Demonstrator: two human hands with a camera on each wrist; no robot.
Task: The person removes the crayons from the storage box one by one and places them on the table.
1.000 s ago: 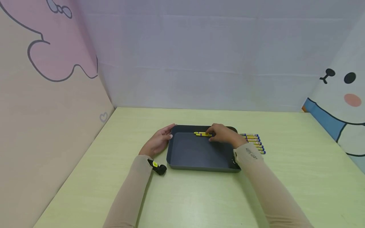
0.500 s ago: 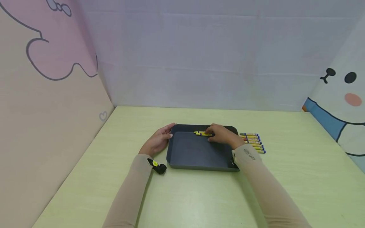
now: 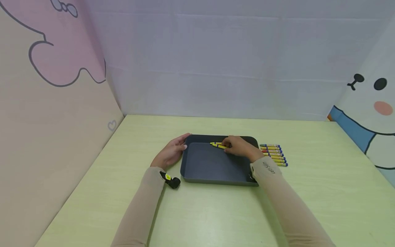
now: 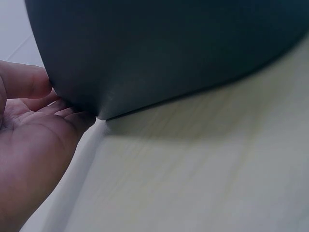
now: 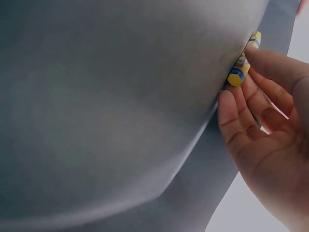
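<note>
A dark grey tray (image 3: 213,164) lies on the table. My left hand (image 3: 169,153) holds its left side near the far corner, with the thumb at the rim; in the left wrist view the fingertips (image 4: 82,118) touch the tray's lower edge. Inside, along the far wall, lie two yellow crayons. My right hand (image 3: 239,147) reaches over the tray's right side and pinches the nearer crayon (image 3: 218,146), hiding its right end. Just behind it shows the other crayon (image 3: 214,143), partly covered by the hand. The right wrist view has a yellow crayon (image 5: 239,72) between thumb and fingers.
Several more crayons (image 3: 274,154) lie in a row on the table to the right of the tray, partly behind the right forearm. The pale green table (image 3: 197,212) is bordered by a white backdrop (image 3: 197,68) and printed side panels.
The nearer crayon has turned slightly, its right end now a little closer to me. My right hand has shifted very little; my left hand and the tray stay in place.
</note>
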